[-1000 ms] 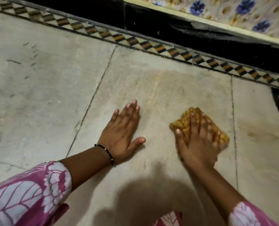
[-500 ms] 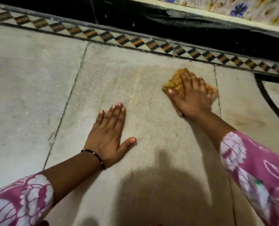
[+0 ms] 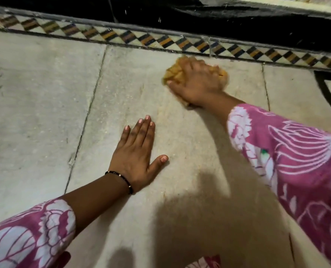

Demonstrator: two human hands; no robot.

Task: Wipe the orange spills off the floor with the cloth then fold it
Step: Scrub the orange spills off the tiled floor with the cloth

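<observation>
The cloth (image 3: 175,72), bunched and orange-stained, is now sitting in the upper middle of the frame, just below the patterned border (image 3: 160,41); a second ago it was lying lower, nearer the person. The wiping stroke is apparently pushing outward over a faint stain, so folding is still ahead. The right hand (image 3: 197,82) is pressing down on it, fingers curling over it. The left hand (image 3: 136,155) is resting flat, fingers straight, on the floor (image 3: 35,93).
</observation>
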